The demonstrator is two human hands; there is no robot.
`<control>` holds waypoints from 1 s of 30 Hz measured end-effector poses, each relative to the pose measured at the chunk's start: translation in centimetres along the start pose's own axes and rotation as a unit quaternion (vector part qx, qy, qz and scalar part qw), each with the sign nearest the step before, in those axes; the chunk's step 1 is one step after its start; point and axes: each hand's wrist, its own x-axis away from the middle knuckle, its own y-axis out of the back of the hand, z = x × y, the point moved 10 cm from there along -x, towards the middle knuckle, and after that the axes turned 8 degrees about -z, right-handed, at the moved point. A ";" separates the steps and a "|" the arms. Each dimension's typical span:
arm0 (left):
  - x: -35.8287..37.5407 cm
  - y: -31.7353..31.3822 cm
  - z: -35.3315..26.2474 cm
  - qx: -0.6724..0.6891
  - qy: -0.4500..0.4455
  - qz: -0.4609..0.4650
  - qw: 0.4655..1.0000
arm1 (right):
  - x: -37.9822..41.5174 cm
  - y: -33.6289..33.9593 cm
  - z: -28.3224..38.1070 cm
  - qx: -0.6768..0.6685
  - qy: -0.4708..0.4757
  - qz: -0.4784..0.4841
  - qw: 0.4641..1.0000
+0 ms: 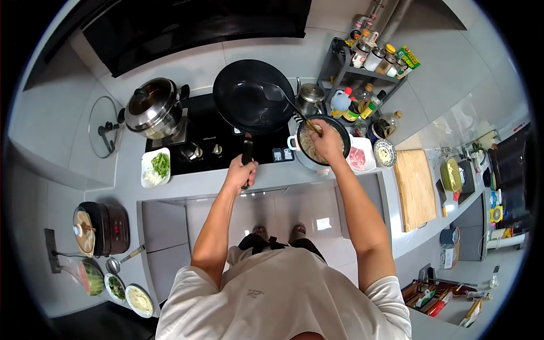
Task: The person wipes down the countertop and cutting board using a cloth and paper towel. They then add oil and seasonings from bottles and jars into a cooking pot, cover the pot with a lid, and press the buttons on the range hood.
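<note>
Fingers wrapped round its black handle, my left hand (242, 171) holds a black wok (249, 102) over the stove (198, 122). My right hand (324, 140) grips the wooden handle of a spatula (292, 103), above a white pot (309, 158) with pale food inside. The spatula's dark blade reaches over the right part of the wok. The wok looks empty. Right of the pot, a white tray (369, 161) holds sliced raw meat, beside a patterned bowl (385, 153) of chopped pale food.
A steel pot (153, 110) stands at the stove's left, near a tray of chopped greens (161, 165). A kettle (311, 95) and a rack of bottles (362, 71) are behind the pot. A cutting board (415, 190) lies right; a cooker (107, 226) stands left.
</note>
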 end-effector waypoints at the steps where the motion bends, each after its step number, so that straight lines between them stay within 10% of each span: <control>1: 0.4 0.0 -0.3 0.001 -0.004 0.001 1.000 | 0.2 0.4 0.0 -0.007 0.000 -0.005 1.000; 19: 5.0 -4.9 -3.5 -0.072 -0.114 -0.017 0.991 | 1.5 5.5 -1.5 0.015 -0.032 0.005 0.999; 24: 5.6 -7.5 -2.4 -0.069 -0.128 -0.040 0.989 | 2.8 7.5 -0.9 0.053 0.084 -0.020 0.995; 30: 6.8 -10.3 -1.6 -0.088 -0.127 -0.055 0.986 | 5.2 6.9 -4.5 -0.196 -0.260 0.166 0.931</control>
